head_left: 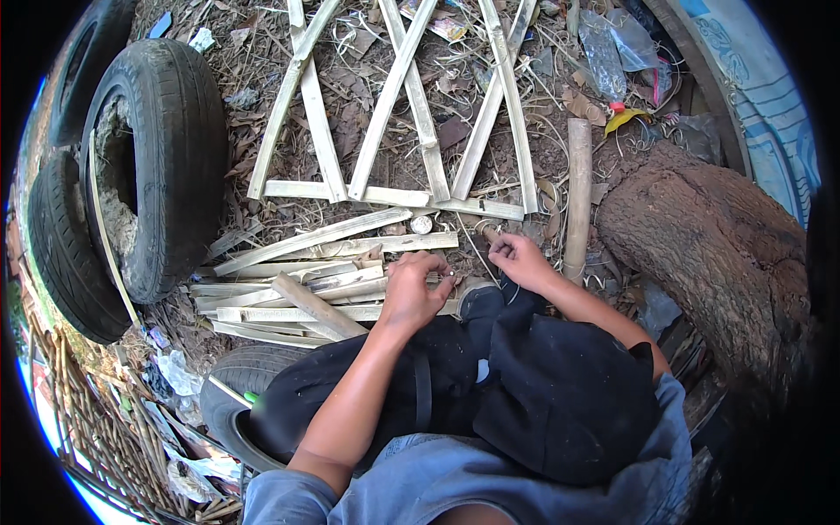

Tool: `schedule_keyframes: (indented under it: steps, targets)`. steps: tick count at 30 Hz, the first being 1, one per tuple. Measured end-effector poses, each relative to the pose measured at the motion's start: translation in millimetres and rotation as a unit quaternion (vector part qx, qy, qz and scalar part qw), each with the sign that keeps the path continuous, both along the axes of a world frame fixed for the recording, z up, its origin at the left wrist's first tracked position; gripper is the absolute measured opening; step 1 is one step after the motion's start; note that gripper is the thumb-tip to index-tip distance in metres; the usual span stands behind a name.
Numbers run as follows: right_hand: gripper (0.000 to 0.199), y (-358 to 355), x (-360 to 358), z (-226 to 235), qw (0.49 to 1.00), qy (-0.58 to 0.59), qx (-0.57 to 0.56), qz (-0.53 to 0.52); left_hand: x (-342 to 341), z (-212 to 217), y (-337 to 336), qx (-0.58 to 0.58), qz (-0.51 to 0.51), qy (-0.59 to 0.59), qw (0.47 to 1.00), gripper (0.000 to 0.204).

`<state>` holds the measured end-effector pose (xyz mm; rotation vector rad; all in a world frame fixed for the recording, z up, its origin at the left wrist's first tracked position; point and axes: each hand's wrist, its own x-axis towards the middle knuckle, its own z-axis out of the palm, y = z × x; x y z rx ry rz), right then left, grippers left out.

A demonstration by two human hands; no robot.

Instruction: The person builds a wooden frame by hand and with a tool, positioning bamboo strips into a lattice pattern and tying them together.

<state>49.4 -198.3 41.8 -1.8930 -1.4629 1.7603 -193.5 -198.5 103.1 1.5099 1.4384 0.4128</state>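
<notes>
My left hand (pixel 416 287) is held above a pile of split bamboo slats (pixel 302 271), its fingers curled toward the thumb. A tiny white spot shows at the thumb tip; I cannot tell whether it is something held. Close by, my right hand (pixel 520 262) has its fingertips pinched together, with a thin pale strip (pixel 477 251) just left of them. What the pinch holds is too small to make out. Beyond both hands, crossed bamboo slats (pixel 391 98) lie in a zigzag over a bottom crosspiece (pixel 341 192). A small round pale object (pixel 421 225) sits below that crosspiece.
Old tyres (pixel 188 166) stand at the left, and another tyre (pixel 236 385) lies by my leg. A bamboo pole (pixel 577 201) stands right of my hand, before a thick tree trunk (pixel 700 236). Plastic bottles (pixel 602 57) and dry leaves litter the ground.
</notes>
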Motion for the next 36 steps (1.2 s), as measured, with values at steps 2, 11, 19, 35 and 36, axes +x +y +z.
schedule_keyframes:
  steps: [2,11,19,35,36]
  targets:
    - [0.015,-1,3,-1,1.000,-0.003,0.003,-0.001,0,1,0,0.004,-0.002,0.001,1.000,0.014]
    - [0.014,-5,10,-3,1.000,-0.001,0.006,0.001,1,1,-1,0.009,-0.010,0.007,1.000,0.013]
    - [0.015,-3,15,1,1.000,-0.004,0.014,-0.016,-1,-1,-8,-0.046,-0.017,0.013,0.999,0.015]
    - [0.014,32,40,12,0.963,-0.117,0.241,-0.016,1,2,-8,-0.051,-0.042,0.031,0.997,0.016]
    - [0.014,32,42,11,0.963,-0.117,0.241,-0.018,1,1,-8,-0.051,-0.043,0.030,0.997,0.017]
